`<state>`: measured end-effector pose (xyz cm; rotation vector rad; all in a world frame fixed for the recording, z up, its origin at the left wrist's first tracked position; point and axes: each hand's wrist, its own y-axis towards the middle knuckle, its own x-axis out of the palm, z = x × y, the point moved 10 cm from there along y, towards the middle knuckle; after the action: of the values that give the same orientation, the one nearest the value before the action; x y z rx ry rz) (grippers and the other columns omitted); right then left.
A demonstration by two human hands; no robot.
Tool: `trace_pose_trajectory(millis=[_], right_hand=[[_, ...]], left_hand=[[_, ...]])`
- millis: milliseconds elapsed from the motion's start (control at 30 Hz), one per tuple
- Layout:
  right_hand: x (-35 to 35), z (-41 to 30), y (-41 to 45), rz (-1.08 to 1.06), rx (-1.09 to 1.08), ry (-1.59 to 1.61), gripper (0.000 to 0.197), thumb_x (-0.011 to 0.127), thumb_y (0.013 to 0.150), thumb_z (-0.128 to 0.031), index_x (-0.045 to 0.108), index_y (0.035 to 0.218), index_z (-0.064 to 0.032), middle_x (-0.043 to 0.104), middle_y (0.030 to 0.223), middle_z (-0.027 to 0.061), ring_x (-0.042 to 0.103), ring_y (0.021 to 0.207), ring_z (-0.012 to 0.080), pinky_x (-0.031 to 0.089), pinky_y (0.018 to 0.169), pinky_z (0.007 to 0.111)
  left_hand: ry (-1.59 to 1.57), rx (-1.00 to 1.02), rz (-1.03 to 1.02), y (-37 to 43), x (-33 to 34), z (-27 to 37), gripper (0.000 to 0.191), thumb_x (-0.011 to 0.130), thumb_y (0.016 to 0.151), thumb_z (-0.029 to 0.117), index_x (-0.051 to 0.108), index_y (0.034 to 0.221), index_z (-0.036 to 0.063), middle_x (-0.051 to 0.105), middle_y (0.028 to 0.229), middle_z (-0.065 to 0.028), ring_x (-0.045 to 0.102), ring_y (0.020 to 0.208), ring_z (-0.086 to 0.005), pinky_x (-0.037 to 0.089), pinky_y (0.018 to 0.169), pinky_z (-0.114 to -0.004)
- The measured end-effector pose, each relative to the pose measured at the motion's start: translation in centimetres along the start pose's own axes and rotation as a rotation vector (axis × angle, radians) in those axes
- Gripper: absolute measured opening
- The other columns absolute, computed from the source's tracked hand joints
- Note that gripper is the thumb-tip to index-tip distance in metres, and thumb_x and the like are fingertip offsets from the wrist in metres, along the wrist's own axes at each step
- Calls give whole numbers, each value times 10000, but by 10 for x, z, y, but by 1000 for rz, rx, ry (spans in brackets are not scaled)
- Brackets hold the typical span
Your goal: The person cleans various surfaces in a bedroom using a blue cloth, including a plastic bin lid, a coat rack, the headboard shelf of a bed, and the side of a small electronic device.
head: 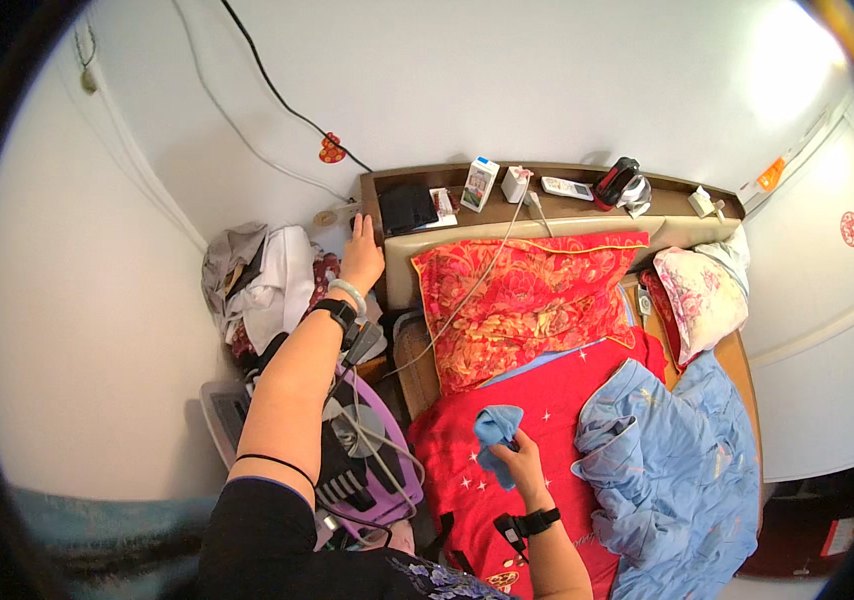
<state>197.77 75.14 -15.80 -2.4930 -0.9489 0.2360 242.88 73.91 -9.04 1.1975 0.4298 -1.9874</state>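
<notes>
My right hand (526, 469) grips a crumpled blue cloth (498, 426) above a red bedsheet (464, 442) with white star prints. My left hand (364, 259) reaches forward with straight fingers, by the left end of the wooden headboard (371, 196). A small dark thing shows beside its fingertips; whether the hand holds it or touches the headboard is unclear. To the right of that hand lies a red floral pillow (532, 300). A black tablet-like item (406, 208) rests on the headboard shelf close by.
Piled clothes (277, 277) and a purple-rimmed item (401, 457) with cables stand left of the bed. The shelf holds a white box (479, 184), a charger (515, 185), a remote control (567, 188) and a red-black device (617, 184). A blue quilt (674, 465) and floral pillow (701, 300) lie right.
</notes>
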Motion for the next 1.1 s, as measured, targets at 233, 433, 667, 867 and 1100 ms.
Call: trace_pose_trajectory(millis=[233,433,667,867,1100], right_hand=[[32,-46,54,-94,-60,-10,355,628,791,-17,579,1143,-18,631,927,30,608,806,110,505,719,253],[36,-71,56,-68,-65,-45,318,625,796,-22,581,1111,-13,635,906,37,620,806,124,512,718,265],[38,-86,67,-82,-141,-196,305,620,781,-17,589,1084,-14,645,860,39,626,780,130,516,718,277],[81,-151,113,-203,-385,-371,312,635,743,-33,586,1051,-21,626,907,99,621,818,181,497,730,304],[163,-264,185,-229,-833,-658,411,643,729,-71,547,1125,-11,558,1155,199,542,1037,390,460,835,413]], left_hand=[[-6,82,118,-4,8,-7,737,463,805,-73,122,1451,23,260,1482,-157,482,1122,-414,471,897,-418],[-13,-16,45,-9,7,-6,768,464,784,-107,129,1457,51,273,1475,-160,498,1102,-412,483,881,-406],[-85,-21,5,-5,3,-16,773,455,791,-94,154,1469,123,314,1450,-177,536,1027,-395,494,821,-435],[-466,-222,-349,8,16,-43,703,410,884,-11,86,1487,151,285,1455,-211,452,1192,-375,421,935,-424],[-1161,-544,-337,-13,38,-38,664,404,958,141,13,1495,160,214,1524,-57,310,1337,-279,300,1038,-437]])
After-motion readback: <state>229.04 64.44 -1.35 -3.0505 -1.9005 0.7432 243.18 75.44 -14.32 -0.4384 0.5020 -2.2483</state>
